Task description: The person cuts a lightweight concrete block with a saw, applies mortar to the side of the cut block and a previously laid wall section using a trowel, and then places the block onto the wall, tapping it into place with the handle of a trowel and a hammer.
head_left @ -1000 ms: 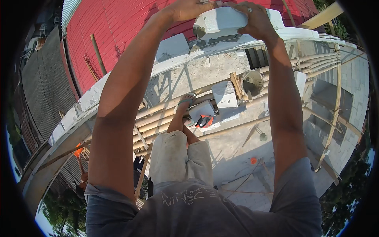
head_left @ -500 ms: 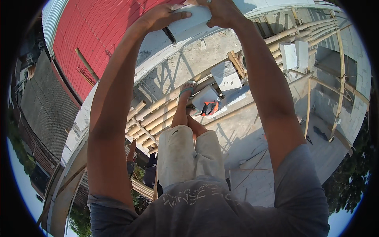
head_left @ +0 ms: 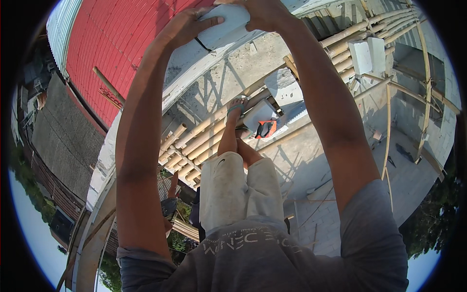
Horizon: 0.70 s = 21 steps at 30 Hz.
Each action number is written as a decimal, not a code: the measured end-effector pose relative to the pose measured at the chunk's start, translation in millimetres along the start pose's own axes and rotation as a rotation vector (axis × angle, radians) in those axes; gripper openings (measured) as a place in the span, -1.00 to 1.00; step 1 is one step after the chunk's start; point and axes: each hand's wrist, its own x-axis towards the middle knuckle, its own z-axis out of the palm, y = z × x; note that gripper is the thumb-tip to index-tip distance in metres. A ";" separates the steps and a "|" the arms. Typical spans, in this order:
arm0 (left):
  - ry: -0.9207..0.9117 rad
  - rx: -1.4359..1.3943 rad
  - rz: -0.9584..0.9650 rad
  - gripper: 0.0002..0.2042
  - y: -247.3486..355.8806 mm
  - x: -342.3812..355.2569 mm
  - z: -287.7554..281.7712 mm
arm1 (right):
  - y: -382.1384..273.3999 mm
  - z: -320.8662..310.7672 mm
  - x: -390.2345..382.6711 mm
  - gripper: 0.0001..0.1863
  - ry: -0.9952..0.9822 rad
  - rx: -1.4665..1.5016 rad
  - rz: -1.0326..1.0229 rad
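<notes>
At the top edge, a pale lightweight concrete block [head_left: 223,23] is gripped between my two hands, over the top of a white wall [head_left: 182,80]. My left hand [head_left: 187,27] is closed on its left end, the thumb lying along the near face. On its right end my right hand [head_left: 265,14] is closed too, with the fingers partly cut off by the picture's edge. A short dark strip [head_left: 202,45] sticks out below the block, near my left hand. Whether the block rests on the wall or hangs just above it, I cannot tell.
Beneath my feet lie bundled bamboo poles [head_left: 206,141]. A handsaw [head_left: 266,129] with an orange and black handle lies beside a pale block [head_left: 283,86]. More blocks [head_left: 360,57] stand at right near bamboo uprights [head_left: 424,97]. A red roof [head_left: 116,44] slopes beyond the wall.
The block and both hands have shifted slightly left in the picture. The poles, saw and legs appear a little further right. Both hands keep their hold.
</notes>
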 end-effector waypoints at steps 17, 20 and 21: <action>-0.034 0.367 0.055 -0.10 79.0 66.3 40.8 | -4.1 182.0 -277.0 -0.37 0.415 0.736 1.147; 0.032 0.435 0.125 0.05 77.0 65.2 41.3 | 43.7 237.2 -315.9 -0.54 0.454 1.255 1.498; 0.044 0.412 0.105 0.05 74.9 65.5 45.5 | 57.7 246.5 -327.1 -0.62 0.574 1.475 1.582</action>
